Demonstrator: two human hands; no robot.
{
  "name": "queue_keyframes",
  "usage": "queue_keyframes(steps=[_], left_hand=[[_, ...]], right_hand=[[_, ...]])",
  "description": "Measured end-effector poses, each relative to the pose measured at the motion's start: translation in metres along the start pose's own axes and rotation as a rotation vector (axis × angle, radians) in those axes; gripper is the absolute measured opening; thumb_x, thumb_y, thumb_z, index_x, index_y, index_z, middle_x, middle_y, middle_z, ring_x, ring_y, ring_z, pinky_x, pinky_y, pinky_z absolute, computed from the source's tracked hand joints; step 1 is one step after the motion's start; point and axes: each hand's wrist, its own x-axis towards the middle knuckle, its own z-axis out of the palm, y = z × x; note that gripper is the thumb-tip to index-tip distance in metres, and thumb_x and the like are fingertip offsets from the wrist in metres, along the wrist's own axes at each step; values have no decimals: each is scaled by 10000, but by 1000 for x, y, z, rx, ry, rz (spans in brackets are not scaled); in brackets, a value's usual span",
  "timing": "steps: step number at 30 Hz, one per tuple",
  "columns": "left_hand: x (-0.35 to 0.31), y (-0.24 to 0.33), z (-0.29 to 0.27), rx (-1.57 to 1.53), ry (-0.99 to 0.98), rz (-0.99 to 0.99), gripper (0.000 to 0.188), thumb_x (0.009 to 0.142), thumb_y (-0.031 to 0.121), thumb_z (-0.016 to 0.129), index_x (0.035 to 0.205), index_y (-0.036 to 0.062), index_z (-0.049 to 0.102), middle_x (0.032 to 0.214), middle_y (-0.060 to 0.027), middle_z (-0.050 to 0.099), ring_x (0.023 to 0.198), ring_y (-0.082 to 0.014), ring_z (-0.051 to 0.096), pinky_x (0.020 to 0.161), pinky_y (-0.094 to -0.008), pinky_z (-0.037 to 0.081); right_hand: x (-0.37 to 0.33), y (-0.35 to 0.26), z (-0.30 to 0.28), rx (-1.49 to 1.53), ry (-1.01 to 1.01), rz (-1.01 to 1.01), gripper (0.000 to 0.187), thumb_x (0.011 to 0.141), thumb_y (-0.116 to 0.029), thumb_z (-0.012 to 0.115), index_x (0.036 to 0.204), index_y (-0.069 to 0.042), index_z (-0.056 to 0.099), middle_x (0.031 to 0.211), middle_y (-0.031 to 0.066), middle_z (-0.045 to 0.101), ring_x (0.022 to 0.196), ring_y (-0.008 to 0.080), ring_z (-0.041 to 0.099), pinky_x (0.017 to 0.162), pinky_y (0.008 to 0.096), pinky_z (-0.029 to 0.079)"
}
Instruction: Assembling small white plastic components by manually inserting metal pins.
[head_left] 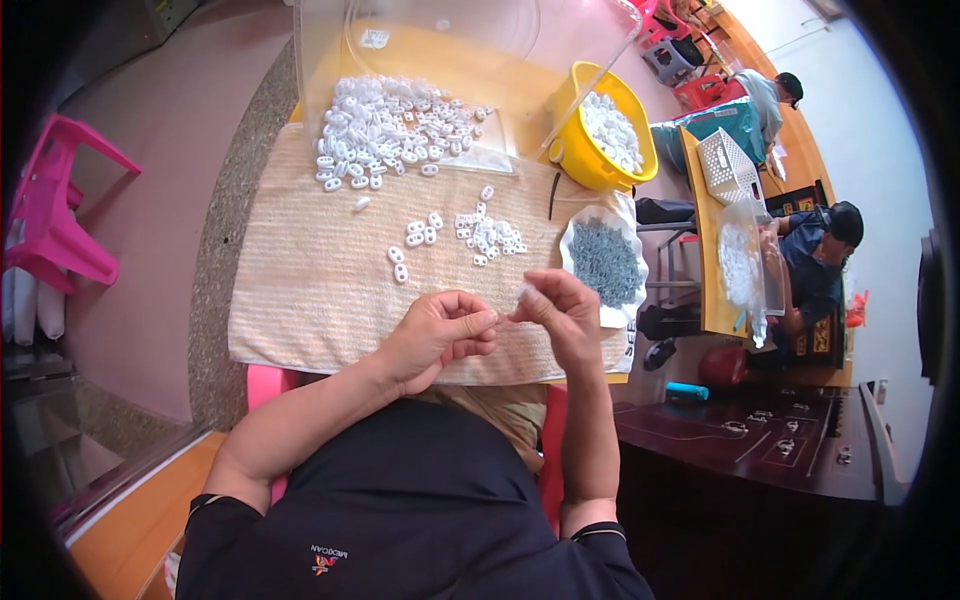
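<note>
Head view: near frame centre, the right hand (pixel 562 308) pinches a small white piece (pixel 526 291). The left hand (pixel 450 328), just beside it, has thumb and forefinger together; whether anything lies between cannot be told. Above, white two-holed parts (pixel 490 238) lie on the beige towel (pixel 300 290); grey pieces (pixel 605 265) fill a white dish (pixel 615 317) right of centre.

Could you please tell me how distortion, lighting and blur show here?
Head view: the fisheye bows the speckled floor strip, with black corners; the wall looks bright, the lower right dark; the white bit in the right hand is too indistinct to identify.
</note>
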Motion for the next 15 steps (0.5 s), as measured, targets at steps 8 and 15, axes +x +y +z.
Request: queue_keyframes(steps=[8,15], left_hand=[[-1,-2,2,33,6,-25,84,896,82,640,948,19,621,994,-94,657,788,-121,646,730,-269,573],[-1,-4,3,31,22,-35,89,895,90,646,942,20,618,962,-83,653,786,-122,644,731,-267,571]], right_hand=[[57,-35,-57,-228,186,-135,219,888,-81,641,1066,46,642,787,73,654,672,120,639,628,245,530],[140,-74,-107,-499,405,-367,364,845,-32,644,1195,60,599,937,106,664,809,146,645,709,226,531]])
